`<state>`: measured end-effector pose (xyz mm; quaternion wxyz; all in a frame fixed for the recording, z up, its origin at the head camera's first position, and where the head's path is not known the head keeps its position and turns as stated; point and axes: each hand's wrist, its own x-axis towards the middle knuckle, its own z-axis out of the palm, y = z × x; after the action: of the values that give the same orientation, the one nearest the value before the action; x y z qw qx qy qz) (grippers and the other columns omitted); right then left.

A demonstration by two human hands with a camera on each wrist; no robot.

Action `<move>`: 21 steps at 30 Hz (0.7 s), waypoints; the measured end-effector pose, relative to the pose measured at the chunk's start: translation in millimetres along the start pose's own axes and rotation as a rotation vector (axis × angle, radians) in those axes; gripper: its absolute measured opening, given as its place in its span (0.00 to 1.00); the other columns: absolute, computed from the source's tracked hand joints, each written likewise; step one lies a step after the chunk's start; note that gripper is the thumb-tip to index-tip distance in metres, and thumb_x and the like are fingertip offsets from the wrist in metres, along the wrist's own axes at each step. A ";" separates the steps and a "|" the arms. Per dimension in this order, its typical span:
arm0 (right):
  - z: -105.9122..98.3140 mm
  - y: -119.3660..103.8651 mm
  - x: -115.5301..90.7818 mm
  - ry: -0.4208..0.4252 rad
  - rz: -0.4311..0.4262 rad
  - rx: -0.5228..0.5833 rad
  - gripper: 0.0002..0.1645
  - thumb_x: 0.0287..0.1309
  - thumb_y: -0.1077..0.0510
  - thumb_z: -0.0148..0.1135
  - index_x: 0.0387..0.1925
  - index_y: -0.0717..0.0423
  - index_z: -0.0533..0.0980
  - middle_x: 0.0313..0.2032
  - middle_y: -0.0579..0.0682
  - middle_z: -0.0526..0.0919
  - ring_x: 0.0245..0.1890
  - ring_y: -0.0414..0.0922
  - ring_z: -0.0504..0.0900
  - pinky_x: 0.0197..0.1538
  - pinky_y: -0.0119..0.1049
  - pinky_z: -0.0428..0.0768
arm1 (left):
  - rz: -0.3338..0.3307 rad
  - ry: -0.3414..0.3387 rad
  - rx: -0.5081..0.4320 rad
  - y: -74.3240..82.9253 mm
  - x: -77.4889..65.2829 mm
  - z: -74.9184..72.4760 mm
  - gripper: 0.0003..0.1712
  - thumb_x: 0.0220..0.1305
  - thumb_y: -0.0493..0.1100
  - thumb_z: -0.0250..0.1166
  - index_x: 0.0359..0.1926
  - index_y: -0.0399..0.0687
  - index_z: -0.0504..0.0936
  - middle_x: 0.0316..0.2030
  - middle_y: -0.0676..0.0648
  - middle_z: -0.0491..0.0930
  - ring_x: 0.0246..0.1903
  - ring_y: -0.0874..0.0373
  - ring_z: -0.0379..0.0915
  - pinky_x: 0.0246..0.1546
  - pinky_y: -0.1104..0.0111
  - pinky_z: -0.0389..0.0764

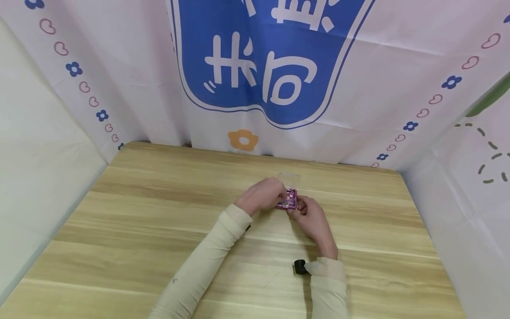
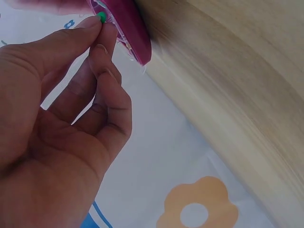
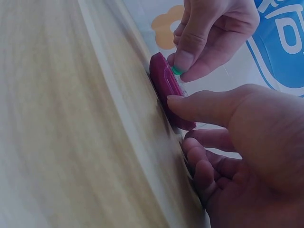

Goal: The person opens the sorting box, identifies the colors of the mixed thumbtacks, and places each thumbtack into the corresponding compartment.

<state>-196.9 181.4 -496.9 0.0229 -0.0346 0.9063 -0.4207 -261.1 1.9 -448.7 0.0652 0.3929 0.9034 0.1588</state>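
A small magenta compartment case (image 1: 292, 199) lies on the wooden table, its clear lid (image 1: 289, 178) standing raised at the back. Small shiny pieces show in its compartments. My left hand (image 1: 260, 195) reaches over it from the left. Between thumb and forefinger that hand pinches a small green piece (image 2: 102, 17), held right at the case's open top. In the right wrist view the same green piece (image 3: 177, 70) shows under the left thumb. My right hand (image 1: 314, 217) holds the case at its right side, thumb (image 3: 190, 105) against the near wall and the other fingers curled by the end.
The wood-grain table (image 1: 378, 230) runs back to a white printed curtain (image 1: 143, 88) with a blue sign. White cloth walls stand at left and right. A black device (image 1: 300, 266) sits by the right cuff.
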 end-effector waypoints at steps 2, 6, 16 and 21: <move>-0.1 0.3 0.4 -0.001 0.001 -0.002 0.32 0.53 0.55 0.67 0.59 0.60 0.69 0.35 0.53 0.76 0.33 0.47 0.72 0.35 0.40 0.75 | 0.002 -0.001 0.004 -0.1 -0.3 -0.7 0.09 0.59 0.36 0.64 0.25 0.50 0.87 0.22 0.56 0.79 0.20 0.64 0.71 0.23 0.74 0.75; -0.4 0.6 0.0 -0.001 -0.004 -0.002 0.32 0.52 0.55 0.68 0.58 0.61 0.70 0.35 0.53 0.76 0.33 0.47 0.72 0.34 0.41 0.75 | 0.007 -0.007 0.000 0.2 -1.5 -2.7 0.10 0.59 0.35 0.64 0.24 0.51 0.87 0.23 0.54 0.81 0.21 0.63 0.70 0.24 0.73 0.74; -1.6 -1.6 -1.4 -0.002 -0.010 0.015 0.33 0.53 0.55 0.67 0.59 0.62 0.69 0.35 0.54 0.75 0.33 0.47 0.71 0.35 0.41 0.74 | 0.005 0.011 -0.057 -1.0 -5.7 -7.1 0.10 0.59 0.34 0.63 0.25 0.50 0.87 0.21 0.53 0.82 0.19 0.64 0.68 0.22 0.74 0.73; -0.5 -1.0 -1.4 -0.001 -0.001 0.024 0.33 0.52 0.55 0.68 0.59 0.61 0.69 0.35 0.53 0.75 0.33 0.47 0.71 0.35 0.41 0.74 | 0.018 0.021 -0.046 -3.8 -7.2 -6.3 0.10 0.60 0.35 0.63 0.26 0.49 0.87 0.21 0.53 0.81 0.19 0.63 0.68 0.22 0.73 0.73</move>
<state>-195.5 181.3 -495.8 0.0237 -0.0350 0.9011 -0.4316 -260.4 -7.3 -444.1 0.0632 0.3977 0.8966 0.1844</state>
